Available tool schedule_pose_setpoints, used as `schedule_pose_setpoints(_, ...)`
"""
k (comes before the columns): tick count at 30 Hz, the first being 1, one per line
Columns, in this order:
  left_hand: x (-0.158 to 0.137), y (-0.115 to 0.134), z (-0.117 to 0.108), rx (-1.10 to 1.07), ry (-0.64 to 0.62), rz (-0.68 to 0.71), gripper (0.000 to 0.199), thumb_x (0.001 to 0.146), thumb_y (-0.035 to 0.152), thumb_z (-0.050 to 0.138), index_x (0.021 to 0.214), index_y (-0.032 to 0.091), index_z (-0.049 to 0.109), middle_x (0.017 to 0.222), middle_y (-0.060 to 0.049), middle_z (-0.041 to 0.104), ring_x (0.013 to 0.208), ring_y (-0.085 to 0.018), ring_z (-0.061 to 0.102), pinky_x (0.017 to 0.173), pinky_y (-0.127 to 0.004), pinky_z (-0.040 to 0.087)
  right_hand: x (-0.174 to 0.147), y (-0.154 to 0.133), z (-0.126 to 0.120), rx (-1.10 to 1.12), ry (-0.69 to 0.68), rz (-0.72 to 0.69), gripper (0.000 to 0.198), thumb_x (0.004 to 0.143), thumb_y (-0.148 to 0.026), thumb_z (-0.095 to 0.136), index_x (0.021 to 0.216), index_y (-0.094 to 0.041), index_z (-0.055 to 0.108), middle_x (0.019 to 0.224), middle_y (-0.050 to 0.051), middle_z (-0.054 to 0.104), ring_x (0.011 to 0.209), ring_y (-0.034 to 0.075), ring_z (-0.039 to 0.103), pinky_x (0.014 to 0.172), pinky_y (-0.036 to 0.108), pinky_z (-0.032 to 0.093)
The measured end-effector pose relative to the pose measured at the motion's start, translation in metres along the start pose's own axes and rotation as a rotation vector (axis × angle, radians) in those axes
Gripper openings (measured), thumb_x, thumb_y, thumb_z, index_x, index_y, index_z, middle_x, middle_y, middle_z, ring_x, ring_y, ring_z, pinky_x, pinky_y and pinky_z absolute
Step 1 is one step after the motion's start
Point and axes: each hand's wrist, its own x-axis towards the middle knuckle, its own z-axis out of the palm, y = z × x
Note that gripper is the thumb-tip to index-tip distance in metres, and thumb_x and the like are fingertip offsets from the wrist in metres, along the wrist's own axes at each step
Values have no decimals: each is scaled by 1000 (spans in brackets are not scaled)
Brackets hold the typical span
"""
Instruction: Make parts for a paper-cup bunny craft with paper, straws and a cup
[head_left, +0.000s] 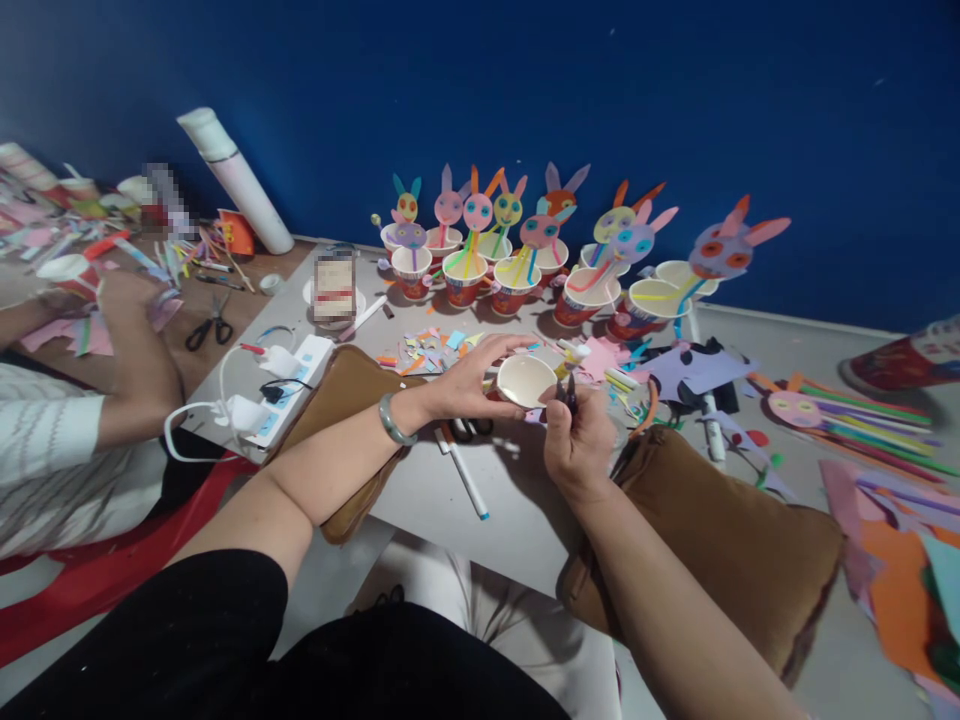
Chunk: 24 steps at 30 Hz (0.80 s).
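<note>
Over the grey table [517, 510], a white-lined paper cup [527, 384] is held in the left hand [469, 382].

Nearest, a white marker [466, 482] is seen lying between two brown cushions [727, 535]. Just beyond, the cup's sides are clasped by the left thumb and fingers, its pale interior exposed; by the curled fingers of the right hand [581, 440], a dark two-pointed tool [571, 394] is gripped beside the rim, though whether contact is made cannot be told. Farther off, a white bowl [334, 326] is topped by a blurred packet [334, 280], and rabbit-faced paper cups [466, 286] are grouped before the blue wall [480, 80], coloured strips being held inside them beneath round, long-eared heads.
</note>
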Motion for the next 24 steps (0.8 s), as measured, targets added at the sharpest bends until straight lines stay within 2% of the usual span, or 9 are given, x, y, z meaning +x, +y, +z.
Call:
schedule_pose_setpoints(3,0,2,0,45,-10,43,78,70,42,80,137,21,44,138,-15,49,131,-30,49,109,-46,43,1,-1,-1,-63,10,-29,35,98,-52,39,89,-21,53,71,2,56,60,17,55,60,32,43)
schedule_pose_setpoints(9,0,6,-1,89,-15,0,73,71,42,79,133,18,47,131,-16,54,124,-28,54,107,-45,44,3,-2,-1,-101,19,-35,37,98,-54,36,88,-21,51,71,3,58,63,17,55,60,32,43)
schedule_pose_setpoints(14,1,8,-3,151,-22,-22,63,74,43,76,125,17,51,123,-13,59,116,-26,57,101,-41,45,2,-1,0,-31,6,20,36,98,-53,38,89,-21,52,71,2,56,61,17,54,59,33,43)
schedule_pose_setpoints(19,2,6,-3,188,-28,19,51,76,41,75,116,18,54,117,-12,62,111,-25,58,97,-40,45,1,2,1,46,24,66,34,97,-51,41,91,-20,53,68,0,54,58,16,53,58,32,43)
schedule_pose_setpoints(24,2,3,-2,226,-40,10,57,71,48,78,113,17,56,112,-12,62,106,-24,58,92,-38,46,1,2,1,45,30,61,33,97,-50,42,89,-20,53,69,0,53,58,15,52,58,31,42)
